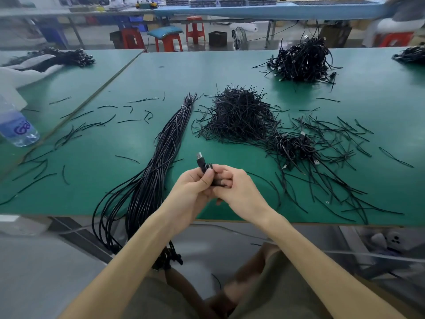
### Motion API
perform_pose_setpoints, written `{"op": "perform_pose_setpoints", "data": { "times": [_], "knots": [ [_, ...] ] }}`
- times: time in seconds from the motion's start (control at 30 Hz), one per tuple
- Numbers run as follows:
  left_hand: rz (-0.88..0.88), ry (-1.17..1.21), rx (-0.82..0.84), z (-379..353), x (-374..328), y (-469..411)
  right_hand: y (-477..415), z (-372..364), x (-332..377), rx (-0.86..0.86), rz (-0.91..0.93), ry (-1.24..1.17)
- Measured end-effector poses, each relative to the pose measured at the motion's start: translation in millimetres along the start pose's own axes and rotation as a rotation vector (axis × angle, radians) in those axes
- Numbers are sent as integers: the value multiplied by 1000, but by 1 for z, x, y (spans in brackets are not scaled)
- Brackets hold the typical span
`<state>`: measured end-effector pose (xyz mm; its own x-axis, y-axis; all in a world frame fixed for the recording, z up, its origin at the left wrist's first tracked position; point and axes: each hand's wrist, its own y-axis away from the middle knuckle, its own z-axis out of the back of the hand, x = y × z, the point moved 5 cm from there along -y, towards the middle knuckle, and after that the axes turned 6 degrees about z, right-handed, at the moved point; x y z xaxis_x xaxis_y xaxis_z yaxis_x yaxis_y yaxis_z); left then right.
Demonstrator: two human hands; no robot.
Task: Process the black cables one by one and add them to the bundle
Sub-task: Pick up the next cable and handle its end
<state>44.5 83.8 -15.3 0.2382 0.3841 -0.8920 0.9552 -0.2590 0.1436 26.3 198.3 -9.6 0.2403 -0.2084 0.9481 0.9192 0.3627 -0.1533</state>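
Green table (230, 65), black cable (201, 162) between fingers (207, 177)

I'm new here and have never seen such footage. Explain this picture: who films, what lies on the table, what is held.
No machine here: one camera worn on a person's head looks down at their two bare hands. The left hand and the right hand together grip a small coiled black cable, its USB plug sticking up. On the green table lies a long bundle of black cables, tied near its far end, its near end hanging over the edge. Right of it is a pile of short black strands, then a few coiled cables; a bigger tangled heap sits farther back. A water bottle is at the far left.
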Motion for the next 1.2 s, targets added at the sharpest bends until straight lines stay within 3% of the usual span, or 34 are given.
{"op": "perform_pose_setpoints", "data": {
  "times": [0.1, 0.2, 0.37, 0.47, 0.57, 0.73, 1.03, 1.2],
  "knots": [
    [9, -281, -25, 4, -8, -1, 1, 5, -7, -31, 21, -14],
    [-50, -757, -192, 4, -15, -2, 3, 5, -10, -66, 45, 68],
    [-197, -1188, -456, 8, -26, 7, 3, 6, 1, -78, 134, 202],
    [-73, -1068, -421, 25, -23, 4, 5, 8, -3, -25, 117, 289],
    [-25, -1134, -382, 30, -18, 3, 9, 7, -6, 22, 148, 414],
    [128, -1153, -171, 29, -19, 1, 9, 4, -2, 100, 201, 661],
    [9, -1535, -143, 9, -17, 4, 12, 0, -2, 76, 295, 761],
    [-27, -1444, -153, 17, -14, 2, 14, 0, -6, 85, 325, 863]
  ]
}}
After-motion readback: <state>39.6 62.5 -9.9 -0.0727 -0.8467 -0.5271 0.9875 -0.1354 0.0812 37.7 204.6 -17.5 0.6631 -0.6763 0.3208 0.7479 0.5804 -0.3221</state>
